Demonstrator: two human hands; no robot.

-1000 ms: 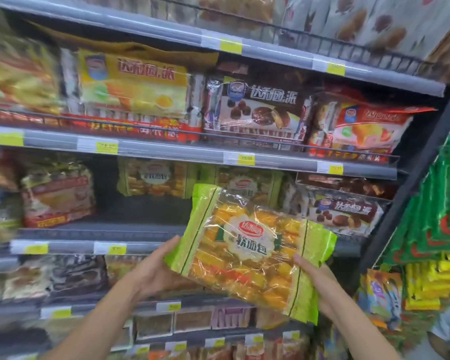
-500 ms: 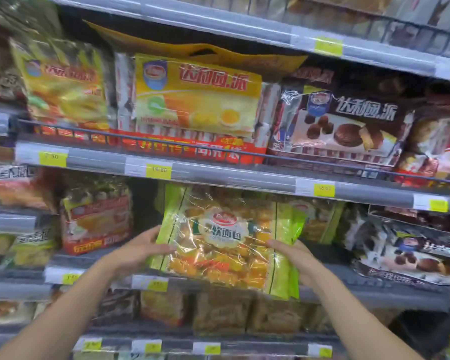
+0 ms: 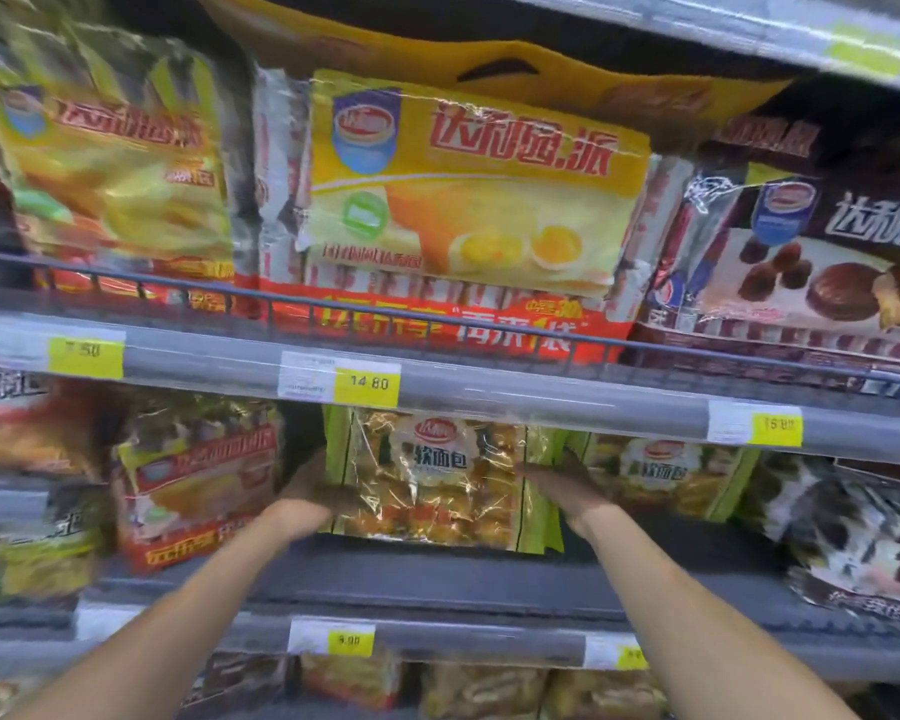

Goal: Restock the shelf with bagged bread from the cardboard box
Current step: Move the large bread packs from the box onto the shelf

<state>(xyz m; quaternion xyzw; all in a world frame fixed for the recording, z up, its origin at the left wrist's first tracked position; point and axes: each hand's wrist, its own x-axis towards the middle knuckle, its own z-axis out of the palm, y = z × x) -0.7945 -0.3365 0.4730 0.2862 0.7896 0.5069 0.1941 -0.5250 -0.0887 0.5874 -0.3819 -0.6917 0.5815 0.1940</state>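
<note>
Bread bag (image 3: 437,480), held in the air in front of the shelves a second ago, now stands upright on the shelf (image 3: 437,569), just left of a matching bag (image 3: 661,472). The left hand (image 3: 307,493) keeps its grip pinched on the left edge, thumb in front. The right hand (image 3: 562,485) lies against the right edge, curled or flat I cannot tell. Placement looks nearly done, and letting go seems next.
</note>
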